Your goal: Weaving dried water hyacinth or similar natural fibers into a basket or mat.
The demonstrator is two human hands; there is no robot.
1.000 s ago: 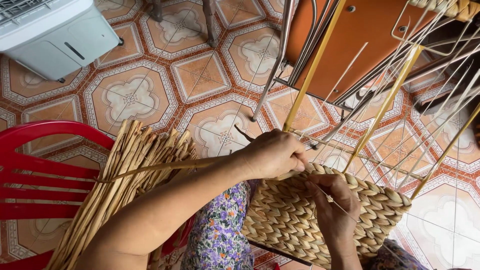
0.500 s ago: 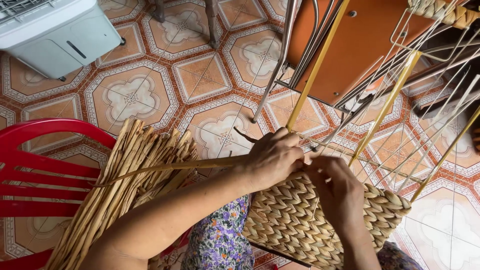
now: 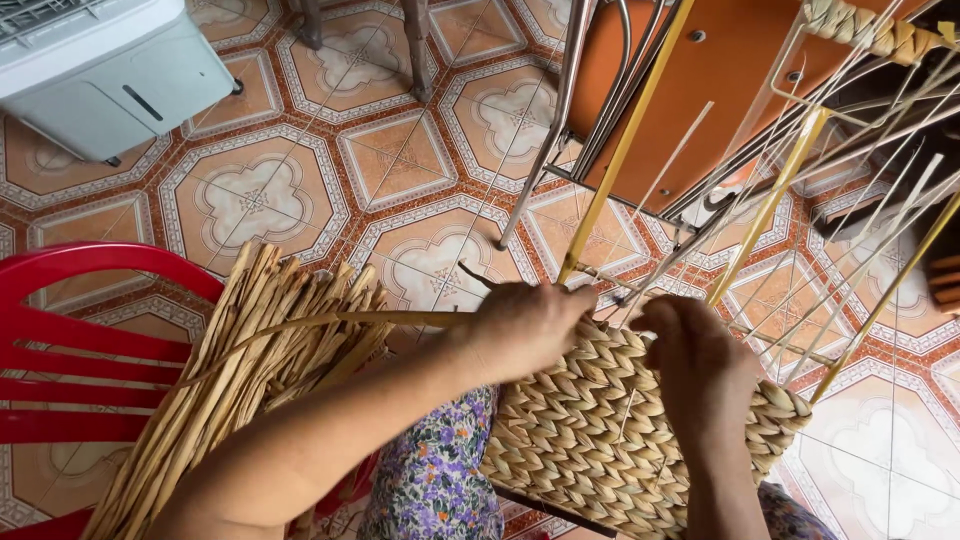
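A partly woven straw basket [image 3: 590, 430] rests on my lap, its wire and yellow rod frame [image 3: 770, 200] sticking up to the right. My left hand [image 3: 525, 325] is closed on a long dried straw strand [image 3: 330, 322] at the basket's upper woven edge. The strand trails left toward the bundle. My right hand [image 3: 700, 365] lies on the basket's rim just right of the left hand, fingers curled over the weave; what it pinches is hidden.
A bundle of dried straw stalks [image 3: 240, 370] leans on a red plastic chair [image 3: 90, 340] at the left. A white appliance [image 3: 110, 70] stands at the top left on the patterned tile floor [image 3: 400, 160]. An orange-seated metal chair [image 3: 680, 80] lies beyond the basket.
My right hand has come up from the basket's lower side to its rim, beside the left hand. The left hand has stayed put, holding the strand.
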